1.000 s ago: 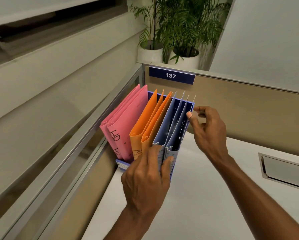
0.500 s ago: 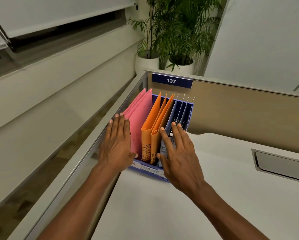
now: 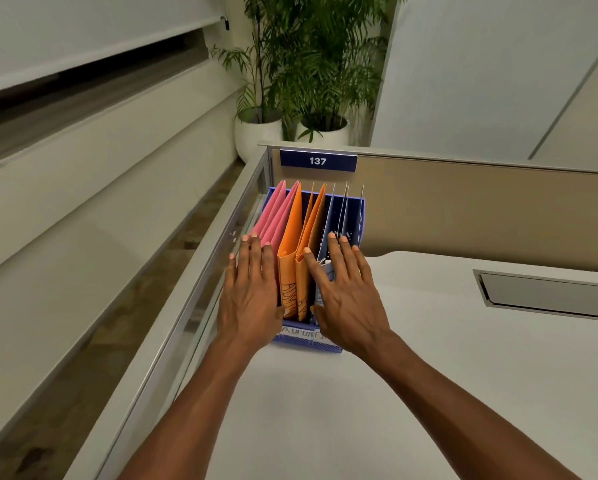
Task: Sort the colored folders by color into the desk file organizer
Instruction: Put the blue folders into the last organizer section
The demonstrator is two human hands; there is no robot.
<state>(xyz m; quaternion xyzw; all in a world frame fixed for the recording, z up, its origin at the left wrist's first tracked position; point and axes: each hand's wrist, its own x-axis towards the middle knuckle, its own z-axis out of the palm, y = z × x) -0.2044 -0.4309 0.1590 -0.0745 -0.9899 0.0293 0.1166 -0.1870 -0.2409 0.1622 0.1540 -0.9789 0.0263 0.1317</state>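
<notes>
A blue desk file organizer (image 3: 308, 342) stands in the desk's far left corner. Pink folders (image 3: 274, 216) fill its left slots, orange folders (image 3: 292, 233) the middle, and pale blue folders (image 3: 334, 216) the right. My left hand (image 3: 251, 292) lies flat with fingers spread against the front of the pink folders and the organizer's left side. My right hand (image 3: 348, 292) lies flat, fingers apart, over the front of the blue folders on the right side. Neither hand grips anything.
The white desk (image 3: 412, 375) has a recessed metal cable hatch (image 3: 547, 292) at the right. A beige partition (image 3: 464, 202) with a "137" sign (image 3: 317, 161) stands behind the organizer, a glass divider rail (image 3: 200, 289) on the left. Potted plants (image 3: 308, 81) lie beyond.
One second ago my left hand touched the folders' front and my right hand pinched at the blue folders' top. Both hands now rest flat against the organizer's front, and the view has shifted slightly.
</notes>
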